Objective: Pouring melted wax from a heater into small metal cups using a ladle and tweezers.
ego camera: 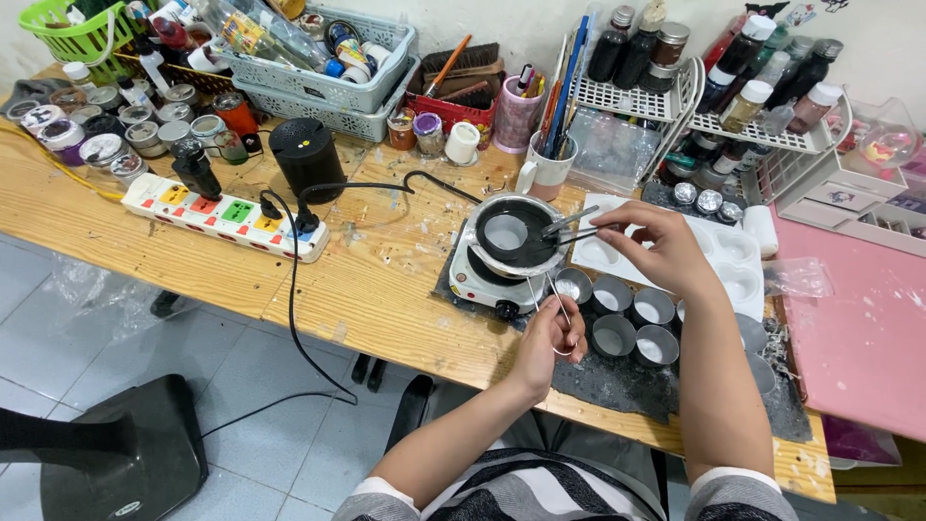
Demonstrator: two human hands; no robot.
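My right hand [664, 249] grips metal tongs [577, 228] whose tips reach over the rim of a small dark pot [508, 234]. The pot has white wax at its middle and sits on a small white hot plate [479, 281]. My left hand [554, 339] is at the table's front edge, pinching a thin metal tool [557, 299] that points up toward the pot. Several small round tins [633, 320] with white fill stand on a black mat just right of the left hand.
A white power strip [227, 218] and black cylinder [307, 156] lie left of the hot plate, with a cable hanging off the table. Jars, baskets, a mug of brushes [545, 172] and bottle racks line the back. A white mould tray [738, 259] and pink board [858, 328] are right.
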